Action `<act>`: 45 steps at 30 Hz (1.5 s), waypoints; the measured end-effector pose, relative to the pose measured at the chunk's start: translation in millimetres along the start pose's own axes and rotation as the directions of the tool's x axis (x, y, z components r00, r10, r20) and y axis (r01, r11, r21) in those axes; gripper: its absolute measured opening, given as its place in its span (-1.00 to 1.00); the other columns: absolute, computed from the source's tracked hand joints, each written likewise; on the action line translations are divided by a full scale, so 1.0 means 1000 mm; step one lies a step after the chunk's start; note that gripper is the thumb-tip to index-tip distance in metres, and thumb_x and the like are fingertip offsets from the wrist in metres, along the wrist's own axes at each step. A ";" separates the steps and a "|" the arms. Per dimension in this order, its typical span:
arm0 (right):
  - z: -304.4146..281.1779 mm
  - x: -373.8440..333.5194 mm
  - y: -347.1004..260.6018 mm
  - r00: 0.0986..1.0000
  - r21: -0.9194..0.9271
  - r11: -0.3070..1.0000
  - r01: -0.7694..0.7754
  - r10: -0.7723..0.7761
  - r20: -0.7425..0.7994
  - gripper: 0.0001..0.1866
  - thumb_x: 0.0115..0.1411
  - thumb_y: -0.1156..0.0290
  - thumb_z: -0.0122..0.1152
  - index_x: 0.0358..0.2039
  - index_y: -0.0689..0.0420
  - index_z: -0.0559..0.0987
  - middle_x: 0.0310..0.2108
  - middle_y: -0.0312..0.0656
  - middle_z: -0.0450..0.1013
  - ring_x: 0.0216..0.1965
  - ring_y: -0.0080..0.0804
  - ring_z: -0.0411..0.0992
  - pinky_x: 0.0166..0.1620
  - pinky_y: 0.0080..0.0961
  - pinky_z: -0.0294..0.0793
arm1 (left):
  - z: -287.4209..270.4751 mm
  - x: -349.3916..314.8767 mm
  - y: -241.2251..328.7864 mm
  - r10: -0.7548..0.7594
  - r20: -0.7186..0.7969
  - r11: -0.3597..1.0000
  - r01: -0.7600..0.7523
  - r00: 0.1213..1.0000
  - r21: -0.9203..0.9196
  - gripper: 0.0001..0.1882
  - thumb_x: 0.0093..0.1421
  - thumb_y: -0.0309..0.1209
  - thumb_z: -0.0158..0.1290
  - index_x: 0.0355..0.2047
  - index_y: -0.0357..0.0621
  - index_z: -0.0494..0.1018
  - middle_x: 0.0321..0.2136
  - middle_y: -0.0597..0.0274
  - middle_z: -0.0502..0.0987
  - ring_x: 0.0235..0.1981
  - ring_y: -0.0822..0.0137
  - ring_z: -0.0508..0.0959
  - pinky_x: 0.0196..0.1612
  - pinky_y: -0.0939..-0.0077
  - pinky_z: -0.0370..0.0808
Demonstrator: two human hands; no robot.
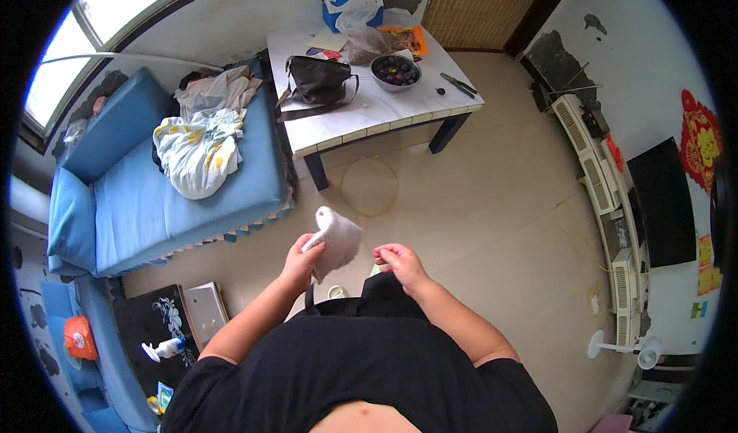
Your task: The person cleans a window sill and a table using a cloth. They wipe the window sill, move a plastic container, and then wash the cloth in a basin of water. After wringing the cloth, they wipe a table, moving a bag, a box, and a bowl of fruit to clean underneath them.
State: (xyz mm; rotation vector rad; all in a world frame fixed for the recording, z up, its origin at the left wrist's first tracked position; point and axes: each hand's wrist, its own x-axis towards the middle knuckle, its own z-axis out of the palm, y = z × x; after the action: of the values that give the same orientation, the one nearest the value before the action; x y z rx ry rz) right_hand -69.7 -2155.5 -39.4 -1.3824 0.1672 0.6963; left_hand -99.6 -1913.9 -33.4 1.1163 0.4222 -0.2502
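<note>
My left hand (302,262) is closed on a small pale grey-white cloth (338,247), pinched between thumb and fingers. The cloth hangs out to the right of that hand, over the tiled floor. To its right, a short gap away, my right hand (401,267) has its fingers curled in and pressed together. Whether anything sits in that pinch is too small to make out. Just below the right hand is black fabric (384,298) at my waist, and a light shoe (336,291) shows between the hands.
Ahead stands a white-topped table (400,118) with a dark bag (319,81), a bowl of dark fruit (396,73), scissors-like tool (459,85) and plastic bags. A blue sofa (154,210) with clothes is at left, a low black table (142,318) nearer. A TV cabinet (596,179) lines the right.
</note>
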 end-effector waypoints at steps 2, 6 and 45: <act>-0.030 0.040 -0.007 0.992 0.032 0.997 -0.067 0.070 -0.105 -0.81 0.23 0.33 -0.01 -0.24 0.15 0.48 -0.32 -0.30 0.46 -0.33 -0.59 0.40 -0.31 -0.63 0.40 | -0.012 0.027 0.009 0.002 -0.049 1.000 -0.002 0.999 -0.006 -0.74 0.13 -0.40 0.04 -0.17 -0.15 0.34 -0.34 0.31 0.42 -0.28 0.41 0.40 -0.19 0.50 0.36; -0.088 0.139 -0.028 0.959 -0.001 0.999 -0.047 0.044 -0.280 -0.82 0.22 0.30 0.00 -0.28 0.12 0.48 -0.40 -0.34 0.44 -0.42 -0.62 0.38 -0.40 -0.68 0.36 | -0.023 0.081 0.031 0.013 -0.214 0.999 -0.002 0.977 0.052 -0.74 0.12 -0.36 0.02 -0.19 -0.16 0.36 -0.35 0.28 0.43 -0.29 0.40 0.41 -0.20 0.49 0.36; -0.138 0.637 -0.094 0.881 -0.916 0.201 0.348 -0.403 0.246 -0.87 0.02 0.37 0.13 -0.37 0.03 0.47 -0.24 -0.16 0.36 -0.22 -0.10 0.36 -0.20 -0.24 0.40 | 0.007 0.189 0.067 -0.333 -0.704 0.913 0.400 0.628 -0.076 -0.80 0.09 -0.33 0.05 -0.33 -0.15 0.38 -0.51 0.40 0.40 -0.50 0.54 0.35 -0.44 0.64 0.29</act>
State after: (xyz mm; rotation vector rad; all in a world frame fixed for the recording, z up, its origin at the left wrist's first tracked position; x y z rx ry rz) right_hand 524.9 -2062.3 -307.5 -2.5010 -0.7016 0.2706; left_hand 97.9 -1888.9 -60.9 1.1804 1.3635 -0.1882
